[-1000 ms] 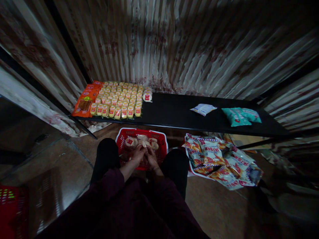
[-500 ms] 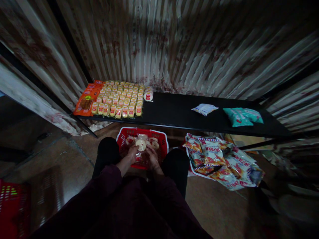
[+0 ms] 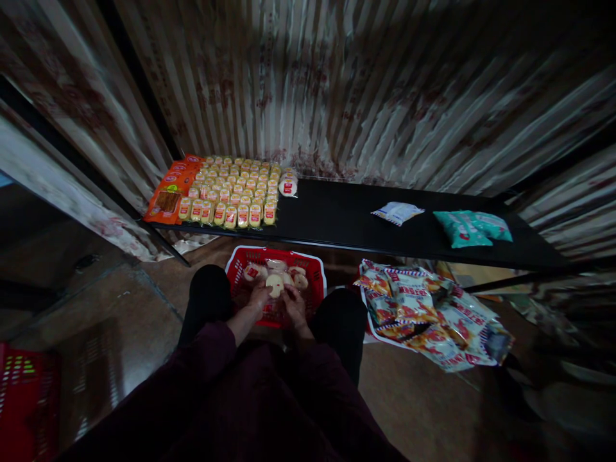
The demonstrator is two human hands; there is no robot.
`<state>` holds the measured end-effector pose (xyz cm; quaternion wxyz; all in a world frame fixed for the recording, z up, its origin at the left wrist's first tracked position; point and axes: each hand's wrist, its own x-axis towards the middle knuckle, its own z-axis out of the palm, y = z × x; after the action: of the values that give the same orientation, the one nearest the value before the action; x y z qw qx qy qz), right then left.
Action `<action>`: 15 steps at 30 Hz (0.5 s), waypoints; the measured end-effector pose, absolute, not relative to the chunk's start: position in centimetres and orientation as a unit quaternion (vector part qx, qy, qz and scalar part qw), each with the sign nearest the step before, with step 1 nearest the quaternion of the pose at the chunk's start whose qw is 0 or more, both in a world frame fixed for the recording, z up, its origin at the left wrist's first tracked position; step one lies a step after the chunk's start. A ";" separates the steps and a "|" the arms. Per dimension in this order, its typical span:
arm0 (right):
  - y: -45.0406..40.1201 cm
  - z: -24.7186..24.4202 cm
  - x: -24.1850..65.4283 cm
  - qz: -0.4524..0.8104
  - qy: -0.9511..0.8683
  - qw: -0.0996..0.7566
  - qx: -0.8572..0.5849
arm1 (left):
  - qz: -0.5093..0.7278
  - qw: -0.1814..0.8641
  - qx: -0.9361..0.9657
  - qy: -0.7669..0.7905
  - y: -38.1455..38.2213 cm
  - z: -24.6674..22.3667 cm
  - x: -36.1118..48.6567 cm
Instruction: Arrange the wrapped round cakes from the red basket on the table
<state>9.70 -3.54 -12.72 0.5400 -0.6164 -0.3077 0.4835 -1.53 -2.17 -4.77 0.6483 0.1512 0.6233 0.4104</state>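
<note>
A round, pale packaged cake point(image 3: 274, 285) is held over the red basket point(image 3: 316, 263) between my knees. My left hand point(image 3: 260, 296) grips its left side, and my right hand point(image 3: 292, 301) pinches its right edge. Several similar round packs point(image 3: 299, 280) lie in the basket around it. On the black shelf point(image 3: 332, 215) ahead, rows of small yellow packaged cakes point(image 3: 231, 192) stand at the left, with a round white pack point(image 3: 288, 186) at the end of the rows.
An orange packet point(image 3: 168, 191) lies at the shelf's left end. Farther right are a white packet point(image 3: 397, 212) and teal packets point(image 3: 464, 228). A basket heaped with white and orange bags point(image 3: 414, 298) is at my right, another red basket point(image 3: 29, 398) at lower left.
The round pack in my hands has moved slightly down and right. Another round pack at the basket's left now shows more clearly.
</note>
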 end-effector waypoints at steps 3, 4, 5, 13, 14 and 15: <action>-3.6 -12.8 9.7 0.453 -0.353 0.527 -0.627 | 0.404 0.628 0.223 0.627 -2.5 -5.1 -1.0; -3.7 -12.8 9.7 0.448 -0.363 0.524 -0.627 | 0.399 0.620 0.246 0.630 -2.6 -5.2 -0.9; -3.7 -12.8 9.7 0.446 -0.370 0.521 -0.626 | 0.395 0.611 0.265 0.634 -2.6 -5.4 -0.8; -3.8 -11.0 9.5 0.507 -0.325 0.491 -0.630 | 0.411 0.601 0.299 0.617 -2.4 -7.1 -0.7; -3.8 -10.5 9.4 0.509 -0.325 0.489 -0.629 | 0.417 0.598 0.303 0.613 -2.4 -7.3 -0.8; -3.9 -10.1 9.3 0.515 -0.323 0.485 -0.629 | 0.422 0.596 0.309 0.609 -2.4 -7.5 -0.8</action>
<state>9.35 -3.88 -10.09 0.4851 -0.6291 -0.3226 0.5145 -0.80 -2.37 -7.53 0.5961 0.3089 0.6091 0.4221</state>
